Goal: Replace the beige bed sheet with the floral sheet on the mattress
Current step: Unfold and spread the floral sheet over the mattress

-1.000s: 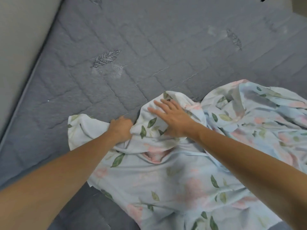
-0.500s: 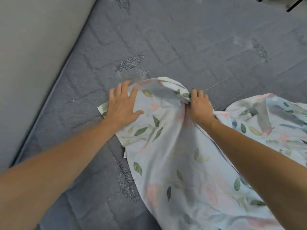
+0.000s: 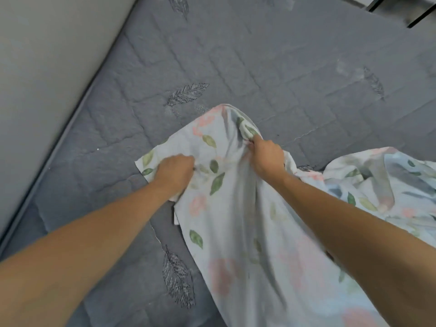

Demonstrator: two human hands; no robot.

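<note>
bunched now in both fists, the floral sheet (image 3: 236, 208) is gripped at frame centre by the left hand (image 3: 174, 172), which lay flat half a second ago, and the right hand (image 3: 267, 155), so it can be judged ready for dragging toward the bare grey mattress (image 3: 259, 67) corner at upper left.

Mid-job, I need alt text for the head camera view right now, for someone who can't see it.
Both hands, left hand and right hand, grip bunched folds of a pale floral cotton sheet over a bare grey quilted mattress. The rest of the sheet lies crumpled to the right; a pale wall borders the left.
</note>
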